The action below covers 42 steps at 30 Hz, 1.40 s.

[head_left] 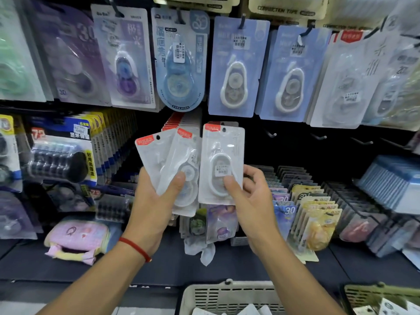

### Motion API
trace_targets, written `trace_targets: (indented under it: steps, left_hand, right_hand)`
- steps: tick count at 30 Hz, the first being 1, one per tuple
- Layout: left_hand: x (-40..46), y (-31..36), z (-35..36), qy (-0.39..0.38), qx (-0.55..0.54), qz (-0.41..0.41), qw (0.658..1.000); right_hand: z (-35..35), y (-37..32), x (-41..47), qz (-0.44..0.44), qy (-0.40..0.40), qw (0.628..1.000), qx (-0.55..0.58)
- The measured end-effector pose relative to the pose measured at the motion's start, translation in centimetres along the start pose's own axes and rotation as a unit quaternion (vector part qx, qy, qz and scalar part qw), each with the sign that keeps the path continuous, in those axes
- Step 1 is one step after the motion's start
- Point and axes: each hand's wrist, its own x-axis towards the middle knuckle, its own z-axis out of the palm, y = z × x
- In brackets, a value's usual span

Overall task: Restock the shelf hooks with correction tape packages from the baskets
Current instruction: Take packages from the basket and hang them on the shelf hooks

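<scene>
Two baskets sit at the bottom edge of the frame: a pale basket [227,296] at centre with white packets inside, and a greenish basket [381,294] at lower right. Above them, mid-frame, the left hand [154,201] grips a fanned pair of correction tape packages [172,160], thumb pressed across the front one. Just beside it, the right hand [247,201] pinches a single package [221,162] upright, thumb on its blister, hang hole at the top. Bare hooks [318,137] jut from the dark panel to the right of centre, well apart from that package. From here the slim hole could miss the hook tip, or the loosely fanned pair could slide from the left hand.
</scene>
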Motion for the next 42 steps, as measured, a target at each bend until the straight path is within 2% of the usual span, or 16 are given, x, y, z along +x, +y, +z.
trace_targets:
  steps: [4,11,13,15,16,17,20,23,26,30,34,38,42]
  left_hand:
    - [0.6,-0.4,-0.8,0.073,0.046,0.026,0.996]
    - [1.0,-0.3,-1.0,0.122,0.083,0.053,0.988]
    - [1.0,-0.1,-0.9,0.124,0.083,0.059,0.987]
    - [0.8,0.0,-0.8,0.112,0.08,0.063,0.988]
    - [0.7,0.1,-0.7,0.1,0.077,0.06,0.99]
    - [0.6,0.0,-0.5,0.083,0.071,0.055,0.992]
    - [-0.1,0.1,0.3,0.016,0.056,0.047,0.997]
    - [-0.5,0.3,0.9,-0.031,0.046,0.048,0.997]
    - [-0.5,0.2,1.0,-0.034,0.03,0.035,0.998]
    - [-0.2,-0.2,0.5,0.004,0.024,0.01,1.0]
    - [0.2,-0.6,-0.2,0.033,0.054,-0.005,0.998]
    - [0.1,-0.6,0.1,0.043,0.064,-0.012,0.997]
    - [-0.2,-0.1,0.0,0.054,0.084,-0.003,0.995]
  right_hand:
    - [-0.2,0.3,0.4,-0.013,0.033,0.999,-0.01]
    - [-0.5,0.5,0.8,-0.052,0.062,0.997,-0.022]
    - [-0.9,0.8,1.2,-0.013,0.052,0.992,-0.113]
    - [-1.4,1.5,1.4,0.065,0.027,0.961,-0.266]
    - [-1.6,1.8,1.3,0.083,0.018,0.95,-0.3]
    - [-1.6,1.9,1.2,0.08,0.01,0.952,-0.295]
    - [-0.8,1.4,0.8,0.046,-0.055,0.983,-0.167]
    - [0.3,1.3,0.3,0.036,-0.109,0.987,-0.111]
    - [0.5,1.4,0.2,0.023,-0.079,0.993,-0.08]
    - [0.1,0.7,0.6,0.0,-0.024,1.0,0.01]
    - [-0.4,0.0,1.5,-0.05,0.006,0.999,-0.02]
    - [-0.2,-0.4,2.0,-0.051,0.018,0.998,-0.038]
    - [-0.1,-0.2,1.7,-0.068,0.071,0.994,-0.053]
